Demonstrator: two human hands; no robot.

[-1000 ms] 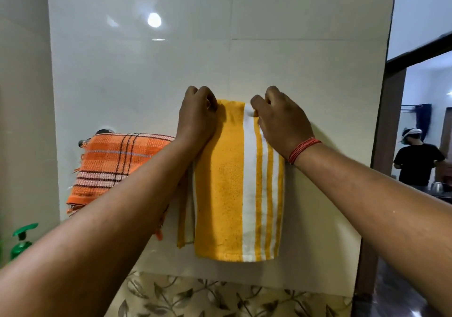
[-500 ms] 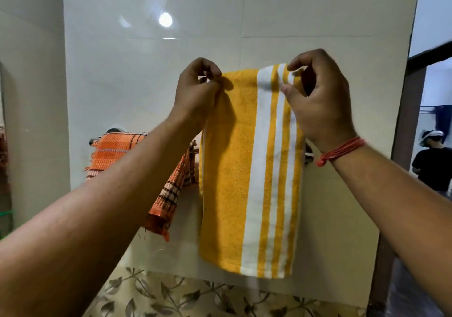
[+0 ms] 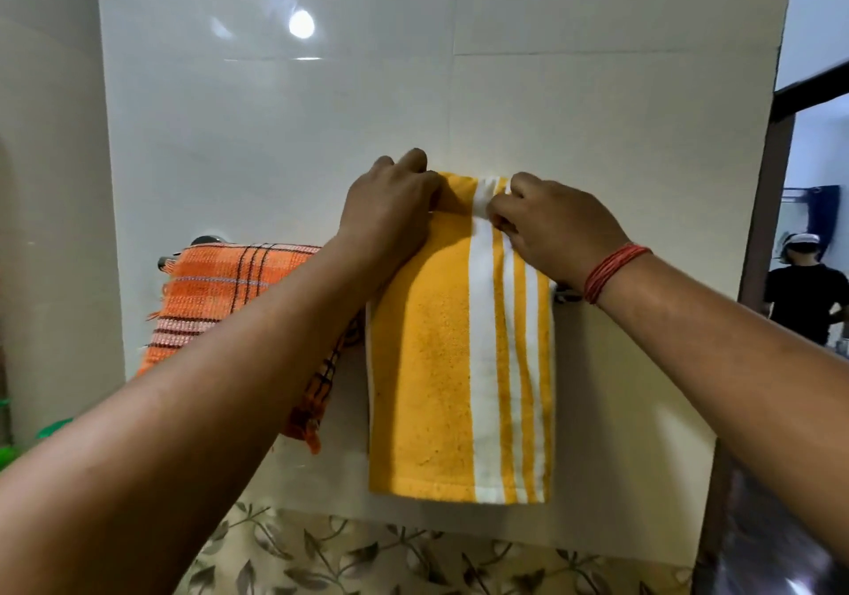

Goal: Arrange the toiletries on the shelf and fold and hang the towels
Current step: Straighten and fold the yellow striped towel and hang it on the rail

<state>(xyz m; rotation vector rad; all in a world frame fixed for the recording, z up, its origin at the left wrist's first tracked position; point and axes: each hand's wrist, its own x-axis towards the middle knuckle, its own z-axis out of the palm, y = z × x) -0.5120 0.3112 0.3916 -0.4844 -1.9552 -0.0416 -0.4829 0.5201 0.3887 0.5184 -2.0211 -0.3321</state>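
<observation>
Gripping the yellow striped towel (image 3: 459, 365) at its top edge with both hands' curled fingers, left hand (image 3: 390, 213) and right hand (image 3: 558, 227), I judge hanging nearly done; the orange towel (image 3: 216, 300) already hangs, shelf unseen.

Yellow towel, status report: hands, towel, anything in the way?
Left hand and right hand both grip the yellow towel at its top edge. It hangs flat against the wall. Orange towel alongside left, apparently overlapped at the edge.
</observation>
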